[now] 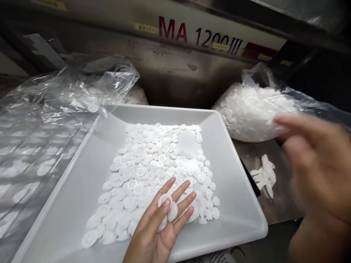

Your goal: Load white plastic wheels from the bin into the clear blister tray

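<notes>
My left hand is palm up over the near part of a white tray. A few small round white plastic discs lie in it, held down by the thumb while the other fingers spread. Beneath it, many similar white discs cover much of the tray floor, some showing a ringed face. My right hand, smeared by motion, is raised at the right, outside the tray. Its fingertips overlap the view of a clear bag full of white pieces. Whether it holds anything is not visible.
At left, clear plastic sheeting covers rows of white pieces and overlaps the tray's far left corner. A crumpled white thing lies on the dark surface right of the tray. Behind stands a machine panel marked "MA 1200 III".
</notes>
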